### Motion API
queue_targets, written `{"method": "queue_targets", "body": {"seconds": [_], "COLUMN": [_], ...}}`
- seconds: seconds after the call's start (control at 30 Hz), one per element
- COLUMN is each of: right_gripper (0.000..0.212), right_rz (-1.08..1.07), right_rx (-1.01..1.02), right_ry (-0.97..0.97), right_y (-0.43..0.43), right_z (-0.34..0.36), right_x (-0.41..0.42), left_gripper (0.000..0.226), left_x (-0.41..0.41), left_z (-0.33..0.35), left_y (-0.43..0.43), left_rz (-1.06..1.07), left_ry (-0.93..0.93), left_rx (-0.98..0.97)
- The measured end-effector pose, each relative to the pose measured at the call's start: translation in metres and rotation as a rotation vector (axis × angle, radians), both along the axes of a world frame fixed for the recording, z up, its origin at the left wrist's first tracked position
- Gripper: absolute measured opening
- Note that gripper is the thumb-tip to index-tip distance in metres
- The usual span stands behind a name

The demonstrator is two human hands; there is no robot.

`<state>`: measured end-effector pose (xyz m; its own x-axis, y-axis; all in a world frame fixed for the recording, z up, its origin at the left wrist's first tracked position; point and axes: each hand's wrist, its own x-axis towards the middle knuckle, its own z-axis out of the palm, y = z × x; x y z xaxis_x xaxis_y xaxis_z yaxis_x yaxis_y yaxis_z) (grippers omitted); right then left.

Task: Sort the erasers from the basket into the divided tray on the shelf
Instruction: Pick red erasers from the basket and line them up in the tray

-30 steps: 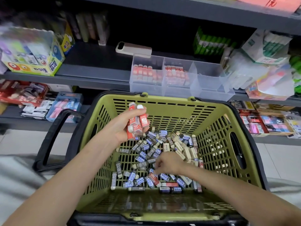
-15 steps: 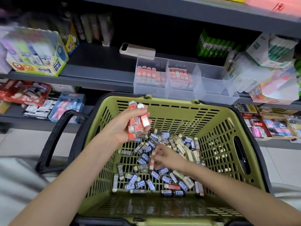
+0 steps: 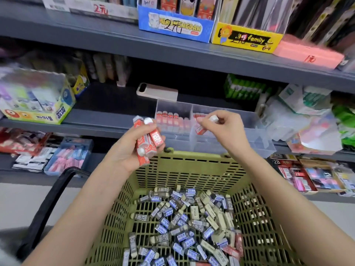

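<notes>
A: Red erasers (image 3: 148, 140) bunched in closed left hand (image 3: 132, 148); right hand (image 3: 223, 129) pinches one eraser (image 3: 203, 127) over divided tray (image 3: 213, 143), second compartment.
B: Risk?
A: Loose bunch slipping back into basket (image 3: 184, 169) below it.

olive-green slotted basket (image 3: 192, 169); red-sleeved erasers (image 3: 148, 140); blue, black, cream-sleeved loose erasers (image 3: 184, 223); clear tray (image 3: 255, 139); grey shelf (image 3: 96, 121).

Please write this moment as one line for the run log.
left hand: holds red erasers | right hand: one red eraser over divided tray | basket: many erasers left
</notes>
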<state>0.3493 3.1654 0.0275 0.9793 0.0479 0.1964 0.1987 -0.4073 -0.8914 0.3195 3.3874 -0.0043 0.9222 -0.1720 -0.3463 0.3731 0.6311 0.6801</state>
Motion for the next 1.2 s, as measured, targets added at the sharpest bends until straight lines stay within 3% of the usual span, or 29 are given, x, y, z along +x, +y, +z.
{"method": "queue_targets", "body": {"seconds": [0.07, 0.17, 0.33, 0.47, 0.57, 0.7, 0.9, 1.03, 1.2], "right_gripper": [0.02, 0.017, 0.023, 0.012, 0.018, 0.019, 0.018, 0.02, 0.021], "right_rz": [0.021, 0.095, 0.195, 0.238, 0.245, 0.303, 0.356, 0.245, 0.178], "right_rx": [-0.009, -0.179, -0.711, -0.685, -0.692, -0.646, -0.574, -0.606, -0.935], "right_ry": [0.04, 0.141, 0.047, 0.141, 0.199, 0.262, 0.343, 0.247, -0.034], "right_y": [0.005, 0.011, 0.019, 0.026, 0.031, 0.028, 0.026, 0.027, 0.021], "right_z": [0.005, 0.005, 0.012, 0.006, 0.001, 0.008, -0.001, -0.016, -0.024], "right_x": [0.022, 0.055, 0.094, 0.11, 0.12, 0.135, 0.139, 0.137, 0.13], "left_gripper": [0.024, 0.025, 0.016, 0.013, 0.013, 0.034, 0.03, 0.024, 0.013], "left_x": [0.012, 0.028, 0.046, 0.055, 0.061, 0.065, 0.063, 0.064, 0.064], "left_z": [0.003, 0.005, 0.003, -0.001, -0.003, -0.004, -0.01, -0.013, -0.014], "left_y": [0.002, 0.005, 0.01, 0.013, 0.015, 0.015, 0.016, 0.017, 0.017], "left_rz": [0.013, 0.022, 0.015, 0.014, 0.01, 0.029, 0.029, 0.023, 0.02], "left_ry": [-0.002, -0.006, -0.014, -0.008, -0.004, 0.02, 0.021, 0.008, -0.013], "left_rx": [-0.011, -0.032, -0.033, -0.038, -0.037, -0.022, -0.044, -0.032, -0.023]}}
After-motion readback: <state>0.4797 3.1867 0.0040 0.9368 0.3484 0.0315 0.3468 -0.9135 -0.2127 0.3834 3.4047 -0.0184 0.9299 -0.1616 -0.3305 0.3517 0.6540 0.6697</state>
